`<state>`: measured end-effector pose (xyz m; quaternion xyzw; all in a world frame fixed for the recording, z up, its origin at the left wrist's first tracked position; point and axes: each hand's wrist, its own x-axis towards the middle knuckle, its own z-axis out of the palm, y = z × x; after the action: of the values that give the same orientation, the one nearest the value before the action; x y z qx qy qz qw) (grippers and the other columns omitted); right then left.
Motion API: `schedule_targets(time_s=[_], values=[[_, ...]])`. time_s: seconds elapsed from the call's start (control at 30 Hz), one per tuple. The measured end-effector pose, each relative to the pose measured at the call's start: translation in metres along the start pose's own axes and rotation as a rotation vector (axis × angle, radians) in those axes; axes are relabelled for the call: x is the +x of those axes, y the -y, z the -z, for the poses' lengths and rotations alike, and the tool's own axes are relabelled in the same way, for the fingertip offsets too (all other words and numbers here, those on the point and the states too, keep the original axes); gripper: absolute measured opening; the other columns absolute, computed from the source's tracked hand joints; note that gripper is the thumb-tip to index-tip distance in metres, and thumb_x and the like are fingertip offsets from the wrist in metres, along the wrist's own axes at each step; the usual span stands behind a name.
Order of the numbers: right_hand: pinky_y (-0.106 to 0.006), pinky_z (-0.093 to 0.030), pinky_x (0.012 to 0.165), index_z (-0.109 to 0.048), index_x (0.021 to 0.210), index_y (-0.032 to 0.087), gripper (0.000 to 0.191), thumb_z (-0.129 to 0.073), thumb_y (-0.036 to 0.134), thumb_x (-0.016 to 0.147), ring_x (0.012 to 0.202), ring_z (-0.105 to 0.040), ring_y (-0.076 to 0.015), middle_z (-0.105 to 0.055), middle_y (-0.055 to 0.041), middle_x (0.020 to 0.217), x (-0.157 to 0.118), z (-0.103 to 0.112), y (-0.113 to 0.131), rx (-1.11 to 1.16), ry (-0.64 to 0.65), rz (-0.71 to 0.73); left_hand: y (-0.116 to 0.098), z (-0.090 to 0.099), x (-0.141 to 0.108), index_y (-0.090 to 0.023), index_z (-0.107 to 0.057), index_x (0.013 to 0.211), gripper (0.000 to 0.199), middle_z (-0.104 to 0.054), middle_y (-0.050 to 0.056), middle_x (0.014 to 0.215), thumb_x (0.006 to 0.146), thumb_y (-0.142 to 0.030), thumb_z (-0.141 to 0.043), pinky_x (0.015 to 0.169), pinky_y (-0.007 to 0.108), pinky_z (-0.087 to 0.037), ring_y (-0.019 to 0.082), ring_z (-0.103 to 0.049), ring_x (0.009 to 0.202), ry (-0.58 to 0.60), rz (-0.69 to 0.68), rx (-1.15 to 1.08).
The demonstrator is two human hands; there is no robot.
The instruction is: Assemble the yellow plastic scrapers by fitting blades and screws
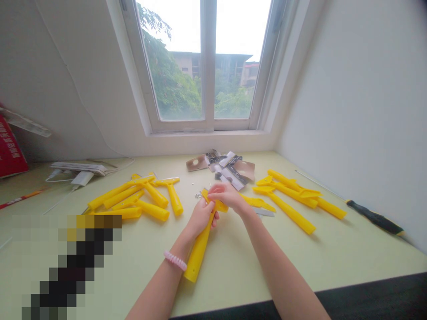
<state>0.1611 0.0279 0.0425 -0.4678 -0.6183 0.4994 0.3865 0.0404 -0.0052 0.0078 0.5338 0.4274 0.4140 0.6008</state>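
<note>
Left hand [201, 218]: curled closed around my yellow plastic handle [198, 253]
Right hand [227, 196]: fingers pinching its top end
Handle position: between my hands, tilted, nearer me than the other yellow handles [153, 209]

A pixelated patch [68, 266] blurs whatever lies at the near left, and the left edge cuts off a red box [10, 149]. The small metal bits [196, 189] are too tiny to identify, and the left hand [201, 218] hides part of the yellow plastic handle [197, 255].

Handles [126, 198] left and right, packaging [223, 166] behind
</note>
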Motion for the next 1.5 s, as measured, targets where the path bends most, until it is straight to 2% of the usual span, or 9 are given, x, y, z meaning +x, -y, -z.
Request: schedule_targets(time_s=[0.2, 0.4, 0.67, 0.77, 0.87, 1.0, 1.13, 1.33, 1.5], values=[[-0.020, -0.033, 0.048, -0.048, 0.064, 0.018, 0.023, -0.066, 0.017, 0.050, 0.051, -0.048, -0.0084, -0.051, 0.0071, 0.053, -0.003, 0.001, 0.005, 0.125, -0.028, -0.082, 0.000, 0.000, 0.000, -0.016, -0.037, 0.094, 0.029, -0.052, -0.003, 0.052, 0.079, -0.040, -0.041, 0.028, 0.018, -0.033, 0.009, -0.044, 0.032, 0.017, 0.018, 0.015], [-0.020, -0.032, 0.050, -0.048, 0.060, 0.017, 0.017, -0.063, 0.015, 0.052, 0.051, -0.047, -0.0081, -0.049, 0.0070, 0.052, -0.004, 0.003, 0.009, 0.074, -0.019, -0.073, 0.000, -0.001, -0.002, -0.016, -0.038, 0.098, 0.031, -0.051, -0.003, 0.052, 0.079, -0.041, -0.041, 0.028, 0.018, -0.034, 0.009, -0.045, 0.032, 0.049, 0.016, 0.028], [-0.021, -0.034, 0.051, -0.053, 0.066, 0.017, 0.013, -0.061, 0.019, 0.055, 0.053, -0.049, -0.0093, -0.052, 0.0052, 0.056, -0.005, 0.001, 0.006, 0.083, 0.018, -0.057, 0.003, -0.001, 0.000, -0.016, -0.038, 0.099, 0.031, -0.052, -0.003, 0.052, 0.079, -0.040, -0.040, 0.028, 0.019, -0.033, 0.010, -0.045, 0.032, -0.023, 0.006, 0.024], [-0.023, -0.038, 0.056, -0.055, 0.069, 0.017, 0.013, -0.060, 0.022, 0.058, 0.059, -0.052, -0.0107, -0.056, 0.0032, 0.061, 0.000, 0.003, 0.003, 0.107, -0.054, -0.024, 0.000, -0.001, 0.001, -0.017, -0.039, 0.094, 0.028, -0.052, -0.003, 0.051, 0.078, -0.039, -0.041, 0.028, 0.019, -0.032, 0.009, -0.044, 0.031, -0.036, -0.012, -0.010], [-0.025, -0.042, 0.063, -0.057, 0.073, 0.016, 0.012, -0.057, 0.024, 0.064, 0.065, -0.056, -0.0125, -0.061, -0.0006, 0.069, 0.008, 0.010, -0.006, 0.106, -0.239, 0.026, -0.007, 0.003, 0.002, -0.017, -0.039, 0.088, 0.024, -0.051, -0.004, 0.049, 0.077, -0.037, -0.044, 0.028, 0.018, -0.031, 0.009, -0.042, 0.030, -0.080, -0.034, -0.073], [-0.028, -0.043, 0.069, -0.063, 0.075, 0.015, 0.015, -0.050, 0.021, 0.069, 0.069, -0.058, -0.0153, -0.065, -0.0047, 0.074, 0.018, 0.014, -0.023, -0.183, -0.431, 0.069, -0.021, 0.017, 0.002, -0.016, -0.043, 0.079, 0.021, -0.051, -0.004, 0.049, 0.076, -0.036, -0.043, 0.030, 0.017, -0.030, 0.006, -0.041, 0.031, -0.278, -0.141, -0.293], [-0.028, -0.039, 0.076, -0.068, 0.078, 0.018, 0.020, -0.048, 0.017, 0.073, 0.080, -0.056, -0.0177, -0.066, -0.0058, 0.082, 0.023, -0.002, -0.034, -0.655, -0.393, 0.220, -0.028, 0.032, 0.002, -0.015, -0.044, 0.074, 0.019, -0.051, -0.004, 0.049, 0.074, -0.034, -0.045, 0.031, 0.016, -0.029, 0.005, -0.040, 0.032, -0.447, -0.191, -0.429], [-0.032, -0.033, 0.080, -0.067, 0.089, 0.022, 0.021, -0.050, 0.021, 0.077, 0.089, -0.047, -0.0208, -0.060, -0.0069, 0.089, 0.028, -0.028, -0.036, -1.024, -0.391, 0.304, -0.019, 0.031, 0.006, -0.017, -0.042, 0.073, 0.019, -0.050, -0.005, 0.049, 0.073, -0.035, -0.048, 0.032, 0.018, -0.032, 0.006, -0.042, 0.031, -0.462, -0.205, -0.331], [-0.033, -0.031, 0.079, -0.067, 0.078, 0.019, 0.022, -0.046, 0.021, 0.080, 0.090, -0.044, -0.0219, -0.059, -0.0084, 0.087, 0.029, -0.034, -0.036, -1.145, -0.364, 0.281, -0.015, 0.027, 0.007, -0.018, -0.041, 0.077, 0.019, -0.049, -0.006, 0.050, 0.073, -0.036, -0.046, 0.033, 0.018, -0.033, 0.006, -0.043, 0.032, -0.446, -0.192, -0.277]])
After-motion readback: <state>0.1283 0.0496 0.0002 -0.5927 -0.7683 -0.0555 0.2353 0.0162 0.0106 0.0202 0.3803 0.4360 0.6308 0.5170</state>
